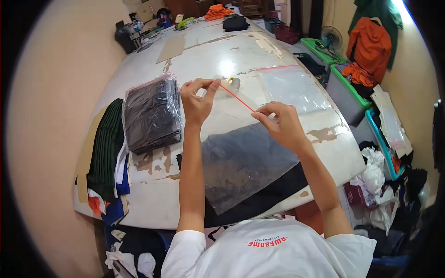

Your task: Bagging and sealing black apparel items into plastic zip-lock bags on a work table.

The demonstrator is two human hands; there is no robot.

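My left hand [199, 99] and my right hand [278, 123] pinch either end of the red strip along the mouth of a clear plastic bag [245, 162]. The bag slopes down toward me over black cloth [273, 187] at the table's near edge. Left of my left hand is a stack of dark items [150, 113] in clear bags with pink-red strips. Behind the held bag is a small pale object with yellow on it [234, 84], too obscured to make out. More flat clear bags [296, 90] lie beyond my right hand.
The worn white table [169, 69] carries folded green garments [104, 148] at left and orange and black piles [218, 13] at the far end. Bins with green rims [347, 92], a fan [330, 39] and hanging orange clothing [368, 44] line the right. A wall [51, 116] stands at left.
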